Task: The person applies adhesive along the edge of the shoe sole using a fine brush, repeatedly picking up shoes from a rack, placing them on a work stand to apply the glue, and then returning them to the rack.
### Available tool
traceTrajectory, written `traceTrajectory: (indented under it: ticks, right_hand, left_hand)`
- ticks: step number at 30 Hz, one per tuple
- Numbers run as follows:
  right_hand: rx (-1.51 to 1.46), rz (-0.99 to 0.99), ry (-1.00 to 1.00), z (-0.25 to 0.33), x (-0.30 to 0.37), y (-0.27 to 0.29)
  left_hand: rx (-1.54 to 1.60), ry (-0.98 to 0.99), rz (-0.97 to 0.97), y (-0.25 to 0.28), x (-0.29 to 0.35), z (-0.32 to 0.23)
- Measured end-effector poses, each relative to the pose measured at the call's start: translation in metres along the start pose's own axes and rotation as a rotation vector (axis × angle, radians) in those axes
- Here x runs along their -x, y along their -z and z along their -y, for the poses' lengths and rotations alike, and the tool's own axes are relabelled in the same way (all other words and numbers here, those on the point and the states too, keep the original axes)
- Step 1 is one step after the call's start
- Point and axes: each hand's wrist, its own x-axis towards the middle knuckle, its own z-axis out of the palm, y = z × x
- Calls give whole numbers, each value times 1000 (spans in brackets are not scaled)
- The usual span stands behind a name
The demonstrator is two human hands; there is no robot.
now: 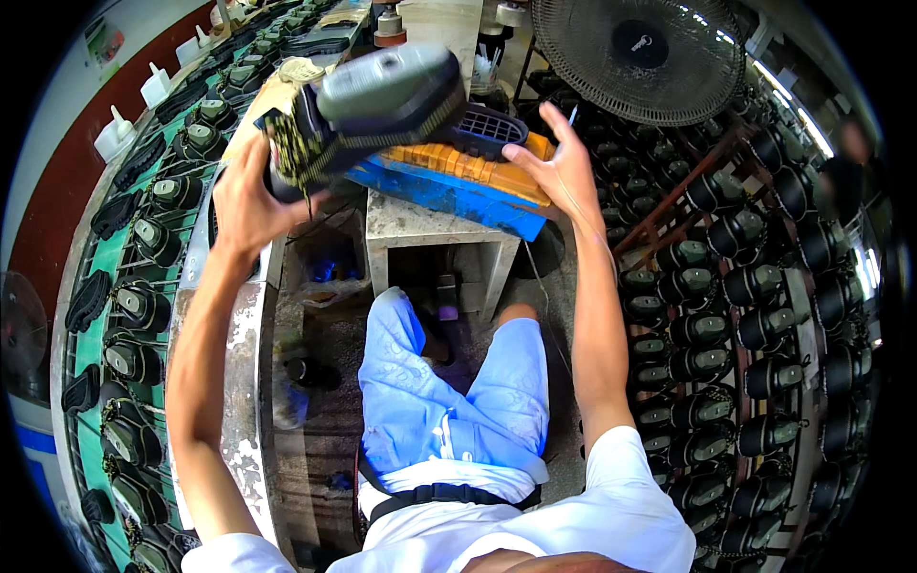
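Note:
My left hand [250, 201] grips a dark shoe [382, 105] by its laced opening, with the fingers wrapped partly out of sight. The shoe has a grey-green toe and yellow-and-black laces, and it is blurred by motion. Below and right of it, a black grid-patterned sole [492, 126] rests on an orange block [458, 164] over a blue base [444, 196]. My right hand [564, 170] is open at the right end of the sole, thumb and fingers spread. Its thumb is close to the sole; whether it touches, I cannot tell.
The block rests on a worn stand [401, 229] before my knees. On the left runs a green conveyor [91, 315] carrying shoes and soles, with white squeeze bottles [117, 134] beyond it. A rack of shoes [702, 329] fills the right, below a large fan [640, 53].

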Motion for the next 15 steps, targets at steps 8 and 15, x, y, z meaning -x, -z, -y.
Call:
traceTrajectory:
  ticks: [8, 15]
  right_hand:
    - [-37, 179, -47, -43, -9, -45]
    - [-204, 286, -102, -51, -22, -36]
  left_hand:
    - [-65, -166, 350, -34, -99, 40]
    - [42, -210, 565, -74, -138, 26]
